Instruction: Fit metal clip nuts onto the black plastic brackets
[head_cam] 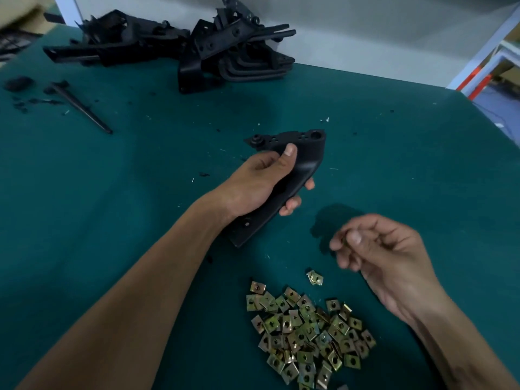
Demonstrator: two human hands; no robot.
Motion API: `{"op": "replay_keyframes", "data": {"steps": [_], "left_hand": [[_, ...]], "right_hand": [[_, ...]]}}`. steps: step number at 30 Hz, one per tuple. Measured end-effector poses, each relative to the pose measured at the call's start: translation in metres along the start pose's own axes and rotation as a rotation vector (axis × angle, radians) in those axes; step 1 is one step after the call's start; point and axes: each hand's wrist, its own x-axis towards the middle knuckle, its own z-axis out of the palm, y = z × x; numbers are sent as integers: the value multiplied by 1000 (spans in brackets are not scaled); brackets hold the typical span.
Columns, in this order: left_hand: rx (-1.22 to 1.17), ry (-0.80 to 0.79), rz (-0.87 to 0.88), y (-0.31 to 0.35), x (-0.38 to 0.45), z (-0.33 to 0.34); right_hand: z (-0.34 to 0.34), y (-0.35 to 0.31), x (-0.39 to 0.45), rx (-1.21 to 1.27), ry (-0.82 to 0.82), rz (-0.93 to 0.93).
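My left hand grips a long black plastic bracket around its middle, thumb on top, holding it just above the green table. Its holed end points away from me. My right hand hovers to the right of the bracket, blurred, with thumb and fingertips pinched together on what looks like a small metal clip nut, mostly hidden. A heap of several brass-coloured clip nuts lies on the table below both hands, with one loose clip nut just above the heap.
A pile of black plastic brackets lies at the far edge of the green table. A thin dark tool and black plastic scraps lie at far left. The table's right edge runs diagonally at upper right.
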Motion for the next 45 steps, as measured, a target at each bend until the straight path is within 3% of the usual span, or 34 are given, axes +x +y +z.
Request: {"op": "replay_keyframes", "data": {"steps": [6, 9, 13, 18, 22, 27, 34, 45], "left_hand": [[-70, 240, 152, 3, 2, -14], [180, 275, 180, 3, -3, -20], [504, 316, 144, 13, -5, -26], [1093, 173, 12, 28, -16, -36], [1349, 176, -66, 26, -15, -23], [1568, 402, -32, 15, -9, -7], [1452, 549, 242, -9, -9, -4], [1437, 504, 355, -10, -5, -6]], "right_hand": [[6, 3, 76, 307, 283, -92], [18, 6, 109, 309, 315, -131], [29, 12, 120, 160, 183, -195], [33, 12, 113, 170, 100, -232], [39, 12, 109, 250, 122, -215], [39, 10, 108, 158, 140, -220], [35, 11, 112, 204, 171, -185], [32, 13, 114, 233, 72, -164]]}}
